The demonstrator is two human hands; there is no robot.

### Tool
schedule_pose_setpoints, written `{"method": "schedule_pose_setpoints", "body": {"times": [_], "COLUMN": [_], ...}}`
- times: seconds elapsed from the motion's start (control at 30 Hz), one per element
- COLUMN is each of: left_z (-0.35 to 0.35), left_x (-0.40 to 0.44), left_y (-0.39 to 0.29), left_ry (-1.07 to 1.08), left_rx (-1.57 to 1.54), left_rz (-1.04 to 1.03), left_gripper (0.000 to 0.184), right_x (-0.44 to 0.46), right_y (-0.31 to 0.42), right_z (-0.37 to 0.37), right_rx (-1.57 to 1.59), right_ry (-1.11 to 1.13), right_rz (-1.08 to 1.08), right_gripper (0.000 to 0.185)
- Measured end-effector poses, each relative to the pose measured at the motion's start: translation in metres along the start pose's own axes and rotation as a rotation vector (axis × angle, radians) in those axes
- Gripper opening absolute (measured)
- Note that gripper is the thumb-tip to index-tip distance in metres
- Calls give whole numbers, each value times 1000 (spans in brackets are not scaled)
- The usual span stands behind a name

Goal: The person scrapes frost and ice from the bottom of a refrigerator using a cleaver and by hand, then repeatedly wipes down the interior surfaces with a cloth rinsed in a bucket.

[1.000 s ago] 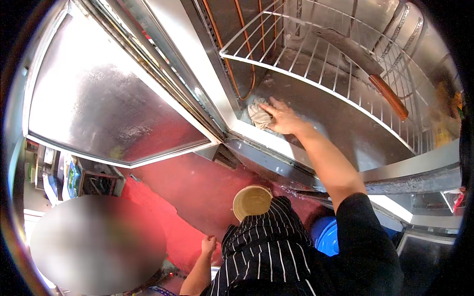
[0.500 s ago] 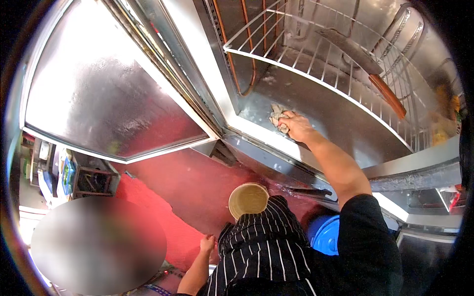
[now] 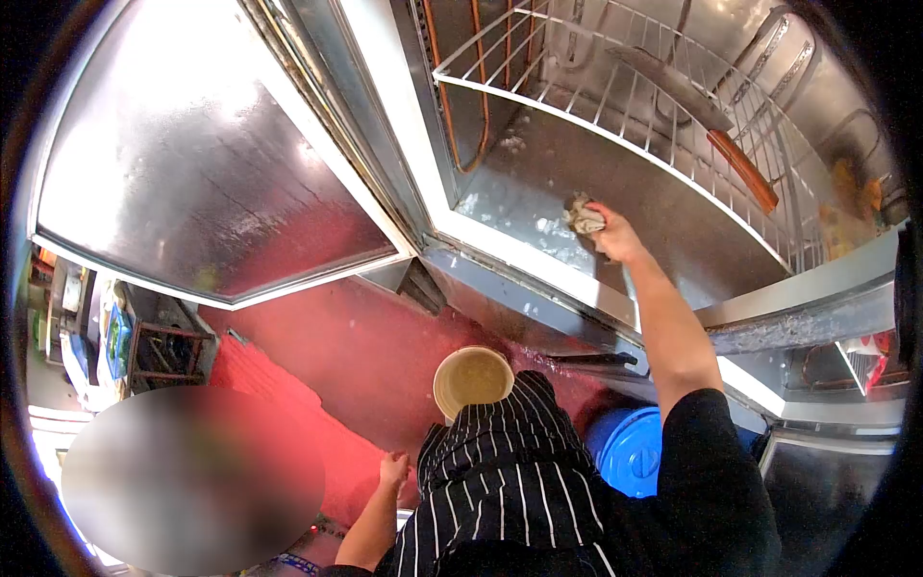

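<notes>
My right hand (image 3: 612,234) grips a crumpled, greyish cloth (image 3: 584,215) on the wet metal floor (image 3: 534,207) of an open cabinet, near its white front edge. Above and behind it is a white wire rack (image 3: 615,137), on which lies a large knife with a wooden handle (image 3: 742,169). My left hand (image 3: 393,469) hangs low beside the striped apron (image 3: 510,471), its fingers curled; whatever may be in it is too small to make out.
The open cabinet door (image 3: 202,163) fills the upper left. On the red floor (image 3: 356,327) stands a bucket (image 3: 471,380) of cloudy liquid before the apron. A lidded blue bin (image 3: 630,452) stands to its right. Shelving (image 3: 168,351) holds items at left.
My right hand has slid the cloth rightward along the cabinet floor from the left corner, leaving wet streaks and foam. The left hand has barely moved, and the view has shifted slightly.
</notes>
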State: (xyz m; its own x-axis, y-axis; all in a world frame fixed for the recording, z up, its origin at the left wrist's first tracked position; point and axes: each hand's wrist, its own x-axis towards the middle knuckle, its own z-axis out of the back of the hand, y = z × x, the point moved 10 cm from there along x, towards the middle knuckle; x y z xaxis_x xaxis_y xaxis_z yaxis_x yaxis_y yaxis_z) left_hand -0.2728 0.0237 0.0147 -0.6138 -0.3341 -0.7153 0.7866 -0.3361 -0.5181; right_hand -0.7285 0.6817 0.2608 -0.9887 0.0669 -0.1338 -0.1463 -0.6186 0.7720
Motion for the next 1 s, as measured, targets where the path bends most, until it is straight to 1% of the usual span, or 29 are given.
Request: {"method": "schedule_pose_setpoints", "body": {"times": [0.03,0.07,0.1,0.13,0.17,0.2,0.27,0.3,0.33,0.37,0.4,0.47,0.5,0.53,0.57,0.6,0.63,0.7,0.73,0.77,0.83,0.87,0.97,1.0], "left_z": [-2,3,3,2,5,9,13,15,14,9,3,3,0,-4,-4,-4,-5,1,-1,-2,-6,-6,-2,3], "left_x": [4,4,3,-1,-10,-22,-27,-28,-27,-20,-8,-4,-2,0,3,4,6,-5,-3,-3,-4,-4,-9,-12], "left_y": [12,13,19,23,15,-1,-10,-24,-33,-23,-7,-1,7,15,17,20,24,2,-2,-3,1,1,-13,-25], "left_ry": [9,10,68,125,124,107,86,76,66,63,36,6,54,102,101,112,125,143,160,163,181,183,137,106], "left_rx": [-74,-69,-93,-117,-112,-58,-5,42,88,84,49,14,-37,-89,-85,-73,-61,3,58,58,-58,-57,-28,58], "left_rz": [16,19,67,116,120,128,139,47,-45,-42,-35,-28,31,88,88,83,79,53,24,21,68,66,44,1], "left_gripper": [33,33,33,33,33,33,32,32,32,32,33,33,32,32,32,31,30,30,30,30,31,31,32,32], "right_x": [2,-10,-18,-25,-29,-25,-21,-18,-22,-26,-21,-7,-3,-1,1,10,6,-3,-8,-10,-16,-13,-15,-14], "right_y": [0,25,59,84,91,85,122,120,127,128,128,130,131,141,147,145,148,161,166,170,172,168,169,165], "right_z": [-12,-12,-12,-17,-24,-32,-53,-58,-63,-69,-70,-75,-78,-81,-82,-92,-97,-107,-112,-110,-114,-115,-109,-110], "right_rx": [76,-69,-65,-117,-169,-166,-519,-517,-575,-634,-632,-466,-463,-392,-320,-295,-290,-562,-601,-603,-652,-613,-553,-554], "right_ry": [47,60,61,111,163,165,125,129,209,289,291,355,356,369,383,374,375,355,367,364,489,484,510,507], "right_rz": [94,5,-1,-62,-122,-124,296,300,250,200,202,167,166,156,145,210,205,217,230,229,127,97,68,73], "right_gripper": [50,58,58,60,63,63,65,65,64,63,63,62,62,65,68,65,65,65,65,65,63,57,53,53]}}
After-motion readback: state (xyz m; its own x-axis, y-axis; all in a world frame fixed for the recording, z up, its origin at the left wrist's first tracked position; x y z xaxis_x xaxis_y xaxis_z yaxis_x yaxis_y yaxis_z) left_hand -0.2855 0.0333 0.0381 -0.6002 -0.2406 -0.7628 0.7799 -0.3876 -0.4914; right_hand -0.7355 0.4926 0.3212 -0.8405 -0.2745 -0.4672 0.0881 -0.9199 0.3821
